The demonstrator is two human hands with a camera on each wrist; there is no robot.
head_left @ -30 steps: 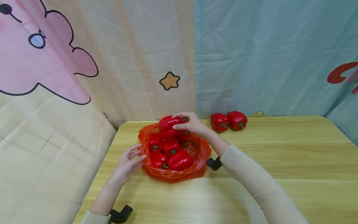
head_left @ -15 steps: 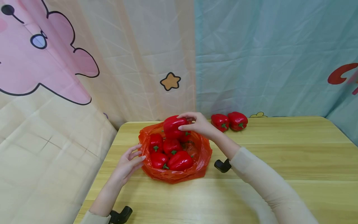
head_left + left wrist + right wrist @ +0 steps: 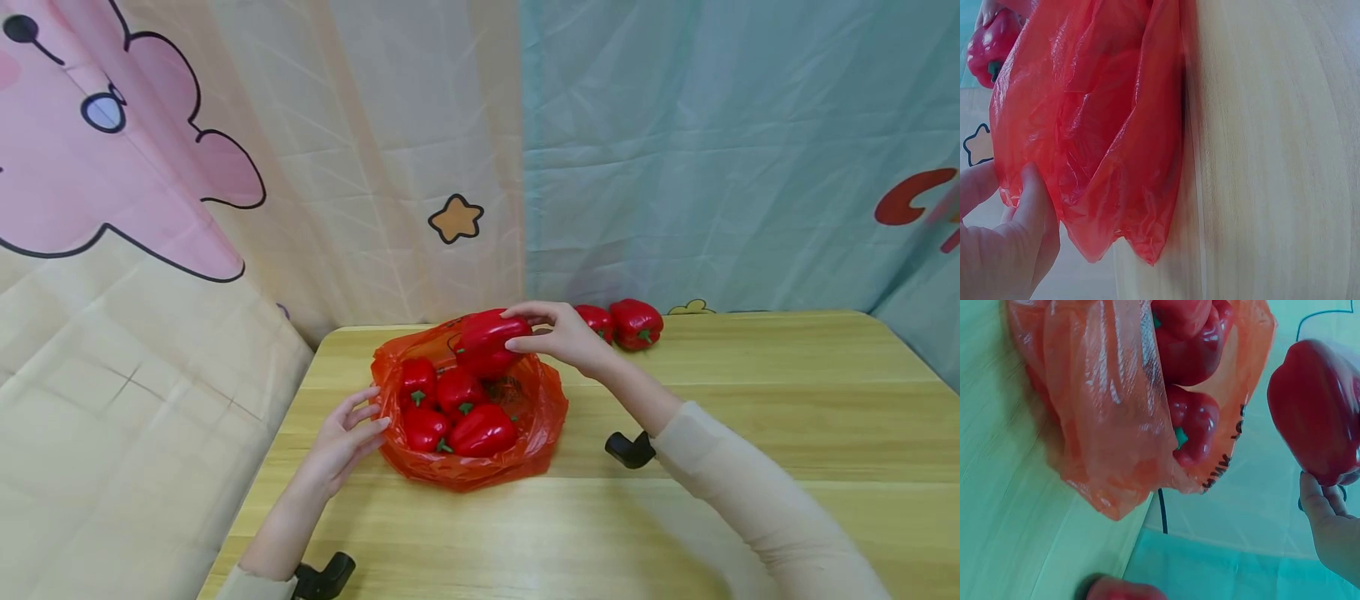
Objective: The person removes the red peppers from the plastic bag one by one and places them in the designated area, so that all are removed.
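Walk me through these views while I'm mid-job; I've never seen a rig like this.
There's no machine here: a person works with a bare left hand and right hand. The widest picture is taken from the head, looking down; the other two come from cameras on each wrist.

On the wooden table sits an orange-red plastic bag with at least four red peppers inside. Two more peppers lie toward the back.

The right hand holds another pepper, raised. The left touches the bag's edge; whether it grips is unclear.
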